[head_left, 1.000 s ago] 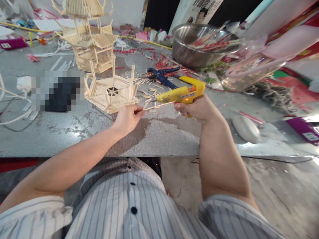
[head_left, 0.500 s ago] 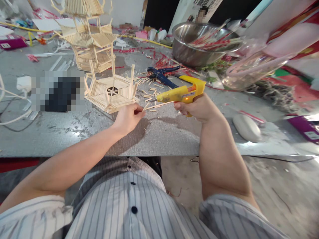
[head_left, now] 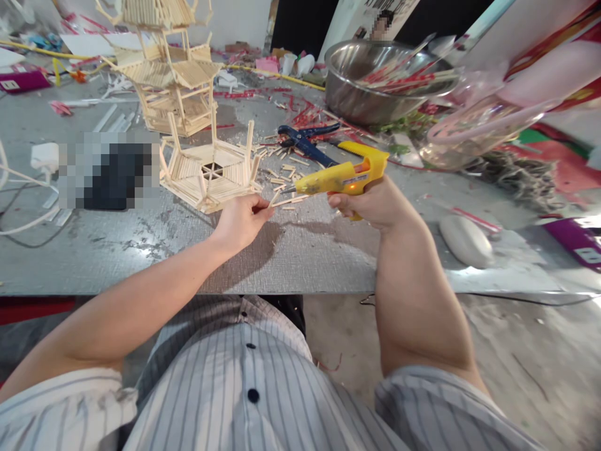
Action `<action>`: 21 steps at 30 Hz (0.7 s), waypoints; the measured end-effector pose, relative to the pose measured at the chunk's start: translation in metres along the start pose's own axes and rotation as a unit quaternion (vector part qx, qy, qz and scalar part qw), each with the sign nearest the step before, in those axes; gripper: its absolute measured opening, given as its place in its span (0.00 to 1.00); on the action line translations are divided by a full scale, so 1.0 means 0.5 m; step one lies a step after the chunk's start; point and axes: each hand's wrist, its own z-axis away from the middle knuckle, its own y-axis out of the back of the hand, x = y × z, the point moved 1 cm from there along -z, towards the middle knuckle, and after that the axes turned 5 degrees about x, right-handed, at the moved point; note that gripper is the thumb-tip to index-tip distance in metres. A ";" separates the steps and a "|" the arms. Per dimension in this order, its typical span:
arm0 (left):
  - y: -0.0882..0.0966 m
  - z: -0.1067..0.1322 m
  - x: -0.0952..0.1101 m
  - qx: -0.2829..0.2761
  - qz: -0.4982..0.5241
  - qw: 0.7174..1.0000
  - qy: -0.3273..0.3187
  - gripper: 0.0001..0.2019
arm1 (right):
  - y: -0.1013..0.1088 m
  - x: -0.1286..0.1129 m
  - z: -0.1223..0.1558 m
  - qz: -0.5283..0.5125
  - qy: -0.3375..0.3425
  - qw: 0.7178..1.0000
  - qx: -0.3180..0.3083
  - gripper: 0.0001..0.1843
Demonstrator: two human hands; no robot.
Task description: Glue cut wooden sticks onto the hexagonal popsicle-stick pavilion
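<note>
My left hand (head_left: 241, 222) pinches a short thin wooden stick (head_left: 275, 199) between thumb and fingers. My right hand (head_left: 369, 203) is wrapped round the handle of a yellow hot glue gun (head_left: 333, 180), whose small orange light glows. The gun's metal nozzle points left, close to the tip of the stick; I cannot tell whether they touch. Just beyond my left hand sits a hexagonal frame of wooden sticks (head_left: 188, 178) with upright posts. Behind it stands a tiered pagoda model (head_left: 176, 75) built of the same sticks. Short cut sticks (head_left: 286, 169) lie scattered beside the frame.
Blue-handled cutters (head_left: 305, 143) lie behind the glue gun. A steel basin (head_left: 366, 100) holding sticks and red wrappers stands at the back right. To the left are a dark blurred slab (head_left: 113, 181) and a white charger (head_left: 44, 156). A white oval object (head_left: 464, 241) lies right.
Almost nothing differs. The stick and the glue gun's nozzle have shifted very slightly, and both hands keep their hold.
</note>
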 end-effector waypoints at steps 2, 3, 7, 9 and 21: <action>0.000 0.000 -0.001 -0.002 0.005 1.000 0.000 0.04 | 0.000 0.002 -0.001 -0.003 -0.003 1.000 -0.001 0.16; 0.000 0.000 -0.002 -0.002 0.007 1.000 0.000 0.04 | 0.000 0.003 -0.002 -0.005 -0.003 1.000 0.000 0.16; 0.000 0.001 -0.004 -0.007 0.006 1.000 -0.008 0.06 | -0.001 0.003 -0.002 -0.015 0.003 1.000 0.004 0.18; 0.001 0.002 -0.004 -0.015 -0.001 1.000 -0.015 0.08 | -0.001 0.002 -0.002 -0.018 0.006 1.000 0.002 0.19; -0.008 0.000 -0.013 -0.048 -0.005 0.997 -0.055 0.13 | 0.005 0.010 -0.006 -0.014 0.032 0.999 -0.016 0.20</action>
